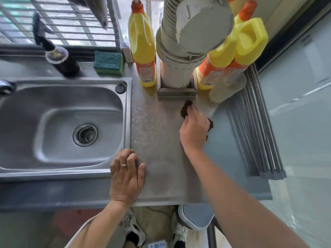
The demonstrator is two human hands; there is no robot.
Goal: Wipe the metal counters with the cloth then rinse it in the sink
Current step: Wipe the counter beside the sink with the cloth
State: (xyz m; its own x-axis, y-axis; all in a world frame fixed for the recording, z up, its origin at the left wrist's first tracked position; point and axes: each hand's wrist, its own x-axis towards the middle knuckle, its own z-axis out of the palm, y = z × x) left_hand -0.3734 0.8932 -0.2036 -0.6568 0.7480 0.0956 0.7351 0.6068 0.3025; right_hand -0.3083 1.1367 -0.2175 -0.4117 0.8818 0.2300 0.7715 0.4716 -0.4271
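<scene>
A dark brown cloth [186,109] lies pressed flat on the metal counter [157,126], right of the sink [59,126]. My right hand [194,130] covers most of the cloth and presses it down near the base of the grey pipe; only its dark edges show past my fingers and thumb side. My left hand [127,173] rests palm down on the counter at the sink's front right corner, fingers together, a ring on one finger, holding nothing. The steel sink basin is dry-looking, with a round drain strainer [85,134].
Yellow detergent bottles [143,45] [240,51] and a clear bottle [225,88] flank a wide grey pipe [179,56] at the back. A green sponge [108,62] and dark bottle [60,59] sit behind the sink. A rolled grey drying rack [254,133] lies at the right.
</scene>
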